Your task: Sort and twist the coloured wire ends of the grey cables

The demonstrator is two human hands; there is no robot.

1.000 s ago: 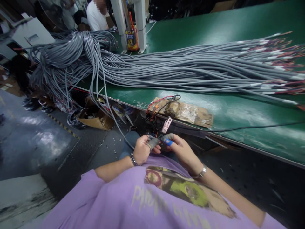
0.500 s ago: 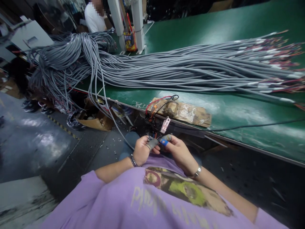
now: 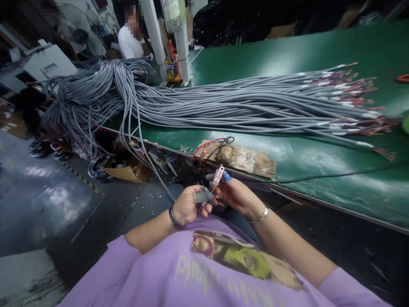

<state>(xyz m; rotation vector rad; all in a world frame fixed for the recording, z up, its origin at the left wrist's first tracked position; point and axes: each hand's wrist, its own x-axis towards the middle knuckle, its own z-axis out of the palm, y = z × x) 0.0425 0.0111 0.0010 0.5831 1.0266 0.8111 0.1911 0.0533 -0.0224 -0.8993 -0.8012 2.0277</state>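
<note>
My left hand [image 3: 191, 204] is closed around the end of a grey cable [image 3: 165, 187], a grey sleeve on its thumb. Thin coloured wires [image 3: 218, 203] fan out past its fingertips. My right hand [image 3: 238, 195] is at a narrow pinkish-white piece with holes [image 3: 218, 176], by the table edge. Its blue-banded thumb lies on the right of that piece and a grey-covered finger on the left. The piece hides part of the fingers, and how firmly they press on it is hard to see.
Many grey cables [image 3: 223, 104] with stripped ends lie along the green table [image 3: 287, 55]. A taped cardboard strip [image 3: 251, 162] with red and black leads sits at its edge. An open carton [image 3: 128, 170] stands below. Another person [image 3: 129, 40] is behind white posts [image 3: 183, 47].
My right hand has moved away from my left fingertips, up to the pinkish-white piece. My left hand keeps its hold, and more wire ends show. The view has tilted up slightly.
</note>
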